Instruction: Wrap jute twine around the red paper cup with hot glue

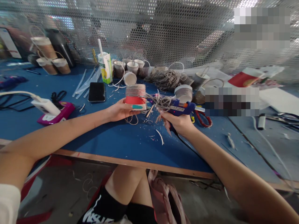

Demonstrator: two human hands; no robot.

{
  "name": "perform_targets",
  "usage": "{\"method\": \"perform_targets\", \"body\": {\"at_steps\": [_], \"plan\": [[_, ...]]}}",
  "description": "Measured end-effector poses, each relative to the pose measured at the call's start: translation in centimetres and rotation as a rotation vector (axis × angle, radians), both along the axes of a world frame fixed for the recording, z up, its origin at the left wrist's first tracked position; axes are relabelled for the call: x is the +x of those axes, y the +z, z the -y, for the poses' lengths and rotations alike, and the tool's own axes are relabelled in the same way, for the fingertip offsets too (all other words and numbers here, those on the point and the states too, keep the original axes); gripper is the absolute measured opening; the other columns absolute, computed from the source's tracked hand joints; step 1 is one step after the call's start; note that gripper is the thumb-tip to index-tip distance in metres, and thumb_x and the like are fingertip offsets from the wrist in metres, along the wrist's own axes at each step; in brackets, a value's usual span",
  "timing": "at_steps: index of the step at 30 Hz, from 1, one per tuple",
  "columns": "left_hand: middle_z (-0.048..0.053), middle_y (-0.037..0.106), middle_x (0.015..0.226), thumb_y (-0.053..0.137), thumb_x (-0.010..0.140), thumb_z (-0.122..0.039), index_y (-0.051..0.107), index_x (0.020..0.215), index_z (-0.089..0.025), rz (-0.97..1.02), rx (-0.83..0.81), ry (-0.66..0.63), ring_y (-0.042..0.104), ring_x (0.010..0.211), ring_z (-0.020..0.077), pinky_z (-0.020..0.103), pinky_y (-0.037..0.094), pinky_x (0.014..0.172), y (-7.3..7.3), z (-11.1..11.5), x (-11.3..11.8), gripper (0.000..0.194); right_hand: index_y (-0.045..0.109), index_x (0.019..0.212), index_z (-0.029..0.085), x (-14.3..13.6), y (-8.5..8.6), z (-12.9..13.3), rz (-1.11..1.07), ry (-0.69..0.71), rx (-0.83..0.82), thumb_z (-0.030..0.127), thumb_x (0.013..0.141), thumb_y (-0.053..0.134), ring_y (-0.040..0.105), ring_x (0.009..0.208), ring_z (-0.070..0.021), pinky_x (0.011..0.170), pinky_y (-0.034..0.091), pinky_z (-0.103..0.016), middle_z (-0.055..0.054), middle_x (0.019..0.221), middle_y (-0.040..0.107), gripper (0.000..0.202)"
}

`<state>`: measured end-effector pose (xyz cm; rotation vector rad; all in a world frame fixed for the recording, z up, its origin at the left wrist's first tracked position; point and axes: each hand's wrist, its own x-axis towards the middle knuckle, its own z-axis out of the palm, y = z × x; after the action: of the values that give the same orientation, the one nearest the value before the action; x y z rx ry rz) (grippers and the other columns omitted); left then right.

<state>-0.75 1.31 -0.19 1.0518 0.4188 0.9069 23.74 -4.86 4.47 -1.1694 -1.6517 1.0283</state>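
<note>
My left hand (121, 110) is closed around a red paper cup (134, 100), which has grey-brown twine wound about its upper part. In my right hand (178, 123) is a blue hot glue gun (179, 107), its nozzle end pointing left toward the cup. A clear glue stick (200, 109) pokes out of the gun's back. Tangled twine (164, 101) lies over the front of the gun and hides the nozzle tip. A black cord runs down from the gun's handle. Bits of twine and scraps lie on the blue table below the cup.
Behind my hands stand several twine-wrapped cups (132, 67) and a heap of twine (165, 79). A drink carton (105, 67), a phone (97, 92) and a purple power strip (57, 112) are on the left. Scissors (283, 117) lie at right, before a perforated metal screen (163, 31).
</note>
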Motion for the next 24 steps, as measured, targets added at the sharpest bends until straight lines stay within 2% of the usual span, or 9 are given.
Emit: {"method": "perform_targets", "body": {"at_steps": [4,11,17,24], "plan": [[0.011,0.08,0.116,0.092,0.066,-0.023,0.077,0.107,-0.018,0.008,0.008,0.009,0.073,0.117,0.0306,0.044,0.053,0.11,0.17,0.21,0.03,0.044,0.051,0.045,0.025,-0.16,0.12,-0.07,0.013,-0.007,0.015,0.043,0.078,0.079,0.045,0.029,-0.0126,0.037,0.046,-0.03,0.002,0.034,0.047,0.047],[0.009,0.08,0.107,0.097,0.06,-0.024,0.077,0.107,-0.018,0.006,-0.033,0.024,0.076,0.107,0.0265,0.041,0.056,0.104,-0.06,0.28,0.12,0.052,0.053,0.048,0.025,-0.32,0.19,-0.09,-0.025,0.005,-0.021,0.035,0.074,0.075,0.042,0.025,-0.0123,0.029,0.038,-0.028,0.004,0.032,0.046,0.036],[0.01,0.08,0.107,0.095,0.061,-0.019,0.077,0.107,-0.017,0.021,-0.026,0.028,0.075,0.109,0.0297,0.046,0.054,0.108,0.12,0.38,0.25,0.05,0.053,0.051,0.025,-0.17,0.13,-0.25,-0.014,0.002,-0.008,0.031,0.074,0.073,0.045,0.027,-0.013,0.033,0.046,-0.029,0.004,0.032,0.047,0.031],[0.008,0.08,0.105,0.099,0.057,-0.021,0.078,0.106,-0.017,0.034,-0.041,0.018,0.076,0.103,0.026,0.041,0.058,0.101,0.25,0.36,0.2,0.054,0.05,0.047,0.026,-0.2,0.17,-0.3,-0.005,0.013,0.023,0.028,0.072,0.066,0.049,0.029,-0.0126,0.038,0.05,-0.028,0.004,0.032,0.047,0.029]]}}
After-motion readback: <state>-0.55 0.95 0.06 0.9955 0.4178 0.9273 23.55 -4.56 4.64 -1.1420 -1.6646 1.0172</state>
